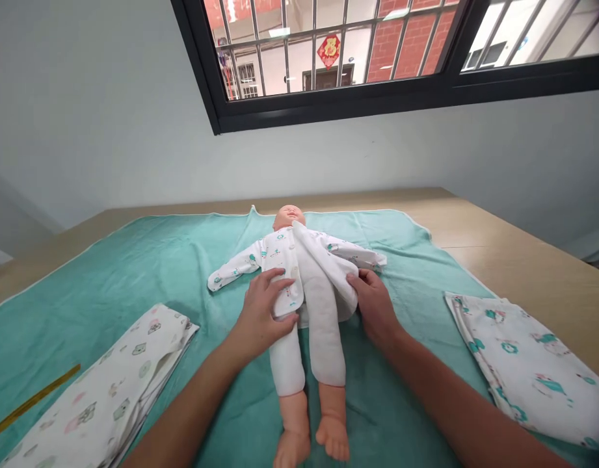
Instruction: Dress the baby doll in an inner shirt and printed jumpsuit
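A baby doll (323, 312) lies on its back, head away from me, with a white cloth body and bare plastic feet. It wears a white baby shirt (277, 250) with a small green print, both sleeves on the arms and the front unfastened. My right hand (374, 302) pinches the edge of the front panel on the right, holding it folded out from the body. On the left, my left hand (267, 309) rests over the other front panel with fingers spread; thumb and fingers lie around its lower edge without a visible grip.
A green blanket (182, 260) covers much of the wooden table (499, 260). Folded printed cloth (118, 383) lies at the left, near a yellow strip (33, 403). Another folded printed cloth (528, 364) lies at the right. A wall with a barred window (328, 110) stands behind the table.
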Available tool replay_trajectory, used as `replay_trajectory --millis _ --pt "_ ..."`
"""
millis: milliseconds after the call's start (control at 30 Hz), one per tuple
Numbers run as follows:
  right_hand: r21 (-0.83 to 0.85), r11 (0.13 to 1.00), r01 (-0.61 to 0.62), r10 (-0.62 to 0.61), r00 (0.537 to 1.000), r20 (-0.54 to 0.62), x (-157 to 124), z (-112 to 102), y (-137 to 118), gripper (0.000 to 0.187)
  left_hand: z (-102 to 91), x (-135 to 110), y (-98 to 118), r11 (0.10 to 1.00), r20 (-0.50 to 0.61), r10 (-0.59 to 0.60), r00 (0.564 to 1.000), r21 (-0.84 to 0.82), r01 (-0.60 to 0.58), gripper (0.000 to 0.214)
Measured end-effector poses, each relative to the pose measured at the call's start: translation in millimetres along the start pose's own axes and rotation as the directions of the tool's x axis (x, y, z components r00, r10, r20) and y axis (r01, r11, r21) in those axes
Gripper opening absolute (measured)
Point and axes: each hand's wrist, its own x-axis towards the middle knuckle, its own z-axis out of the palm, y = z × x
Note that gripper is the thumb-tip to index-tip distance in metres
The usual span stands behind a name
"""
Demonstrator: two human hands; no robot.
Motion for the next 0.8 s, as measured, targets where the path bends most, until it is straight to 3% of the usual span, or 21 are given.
replay_trajectory --millis 67,167,233,267,300,367,400,433,467,533,600,700,800 --pt "-0.100 0.991 0.093 -0.098 0.994 -0.044 5.8 0.3 5.2 0.039 2.9 -0.1 5.1 0.999 -0.078 -0.006 0.997 0.049 0.010 0.043" --pt "-0.277 0.904 0.325 -0.344 0.939 -0.022 4.5 1.1 5.6 0.048 3.9 -1.1 3.4 1.000 -0.193 -0.002 0.981 0.030 0.008 0.022" --pt "-0.343 0.830 0.441 -0.445 0.893 0.071 -1.2 1.1 1.9 0.039 1.5 -1.6 -6.5 0.986 -0.277 -0.155 0.948 -0.109 0.129 0.013" --pt "-0.349 0.804 0.482 -0.471 0.874 0.121 -4.6 1.0 -0.6 0.033 -0.3 -1.4 -13.9 0.947 -0.319 -0.292 0.902 -0.227 0.227 0.011" --pt "-0.343 0.786 0.514 -0.487 0.857 0.166 -8.1 0.9 -3.1 0.028 -2.2 -0.9 -22.5 0.872 -0.343 -0.450 0.824 -0.365 0.325 0.012" --pt "-0.311 0.771 0.556 -0.506 0.831 0.231 -14.0 0.5 -7.6 0.025 -6.6 0.3 -41.5 0.670 -0.338 -0.707 0.621 -0.600 0.437 0.020" --pt "-0.294 0.767 0.570 -0.511 0.820 0.257 -16.3 0.4 -9.1 0.024 -9.1 0.8 -50.6 0.601 -0.332 -0.772 0.541 -0.657 0.455 0.025" --pt "-0.280 0.761 0.585 -0.519 0.808 0.278 -18.0 0.4 -10.2 0.024 -11.7 0.9 -58.6 0.584 -0.356 -0.795 0.491 -0.665 0.465 0.029" --pt "-0.270 0.751 0.602 -0.531 0.794 0.295 -19.4 0.6 -10.7 0.024 -14.3 0.7 -65.0 0.613 -0.404 -0.782 0.474 -0.633 0.473 0.033" --pt "-0.263 0.726 0.635 -0.550 0.766 0.333 -21.5 1.9 -11.5 0.024 -18.6 -0.7 -70.9 0.745 -0.525 -0.667 0.528 -0.481 0.463 0.034" --pt "-0.259 0.710 0.655 -0.553 0.746 0.371 -24.3 3.7 -14.2 0.023 -19.6 -2.3 -66.6 0.869 -0.584 -0.494 0.644 -0.308 0.387 0.029" --pt "-0.235 0.719 0.654 -0.550 0.743 0.383 -31.4 0.1 -27.9 0.021 -13.2 -4.3 -45.5 0.975 -0.528 -0.223 0.820 -0.116 0.190 0.019" --pt "-0.223 0.725 0.651 -0.545 0.741 0.392 -43.8 -25.1 -51.2 0.022 -2.3 -6.8 -20.1 1.000 -0.381 -0.007 0.924 -0.023 -0.001 0.017"
